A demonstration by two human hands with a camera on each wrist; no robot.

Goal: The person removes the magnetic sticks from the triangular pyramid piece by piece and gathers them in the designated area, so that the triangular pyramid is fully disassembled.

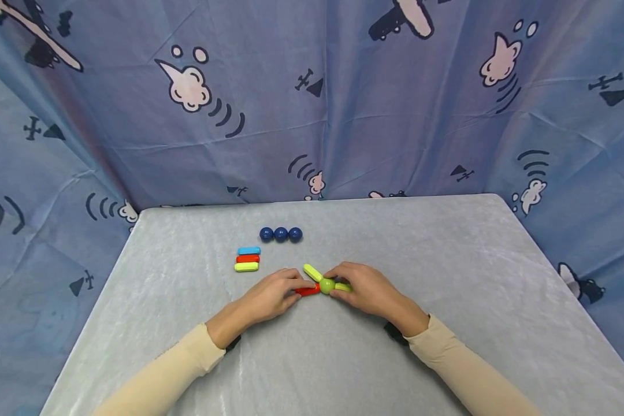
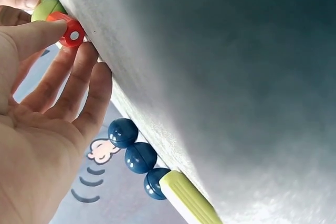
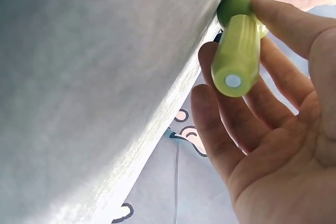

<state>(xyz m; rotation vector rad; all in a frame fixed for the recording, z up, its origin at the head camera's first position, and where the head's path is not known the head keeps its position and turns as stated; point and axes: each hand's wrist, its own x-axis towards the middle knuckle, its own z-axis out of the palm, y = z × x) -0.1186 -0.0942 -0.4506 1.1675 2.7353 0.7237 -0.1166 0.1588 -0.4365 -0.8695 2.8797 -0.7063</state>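
A green ball (image 1: 327, 285) joins a red magnetic rod (image 1: 308, 291) and two yellow-green rods, one pointing up-left (image 1: 312, 272) and one to the right (image 1: 344, 286). My left hand (image 1: 273, 294) pinches the red rod between thumb and fingers; its white-dotted end (image 2: 74, 35) faces the left wrist camera. On the other side, my right hand (image 1: 366, 289) grips the green ball, thumb against it and fingers behind. The right-hand yellow-green rod (image 3: 236, 59) sticks out from the ball inside that hand, its pale end dot showing.
Three dark blue balls (image 1: 281, 234) stand in a row farther back on the grey-covered table (image 1: 421, 242). Nearer on the left lie a stacked row of rods: blue (image 1: 249, 251), red (image 1: 248, 259) and yellow-green (image 1: 247, 267). A patterned blue curtain (image 1: 270, 115) hangs behind the table.
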